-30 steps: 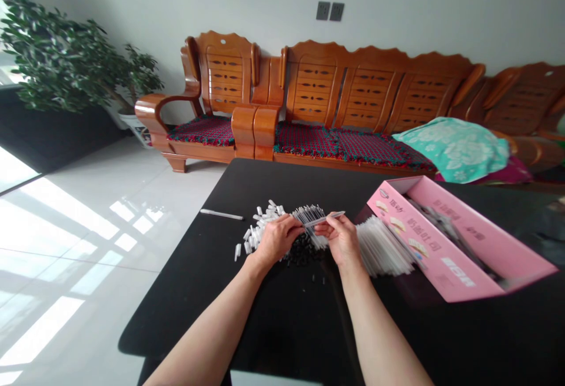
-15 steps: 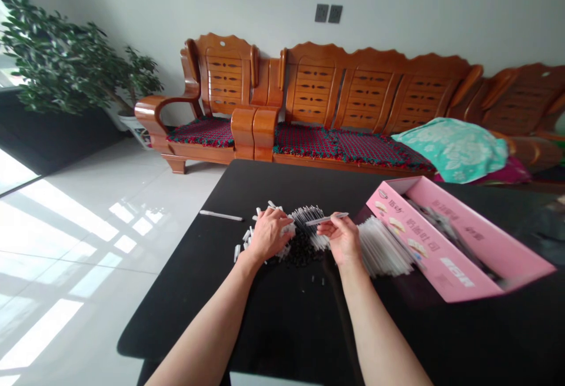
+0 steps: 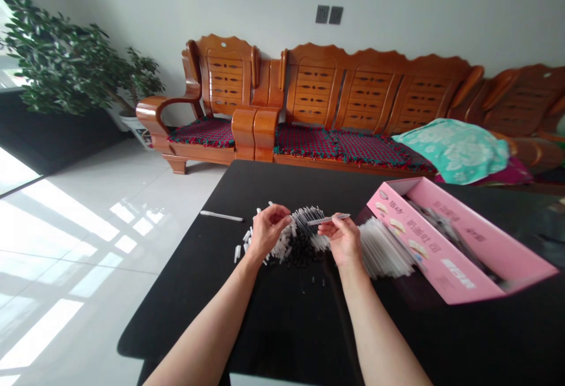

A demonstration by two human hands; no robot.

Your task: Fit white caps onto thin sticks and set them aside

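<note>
Nearest: bare forearms come up from the bottom edge to both hands, over a black tabletop point(image 3: 282, 327). Right hand point(image 3: 345, 240) is pinching a slim translucent pen body point(image 3: 329, 219) between thumb and forefinger, other fingers loosely curled, the pen lying roughly level, tip pointing left toward the other hand. Left hand point(image 3: 270, 233) is curled, fingertips drawn together just beside the heap; can't tell if it holds anything.

Directly between and under the hands is a heap of small black plastic parts point(image 3: 298, 252), with a few strays point(image 3: 313, 280) on the tabletop nearer the camera. Thin clear black-tipped tubes point(image 3: 309, 220) fan out just behind it. Left hand partly covers a spill of short white plastic caps point(image 3: 247, 239). Right of the right hand lies a bundle of clear tubes point(image 3: 384, 250), touching the long side of an open pink cardboard box point(image 3: 459, 245), which holds more pens point(image 3: 436, 221). One white pen point(image 3: 220, 216) lies apart, left.

Beyond the tabletop: orange wooden sofa point(image 3: 353, 86), red-green woven cushions point(image 3: 335, 145), teal floral cloth point(image 3: 454, 150). Potted plant point(image 3: 66, 62) upper left.
</note>
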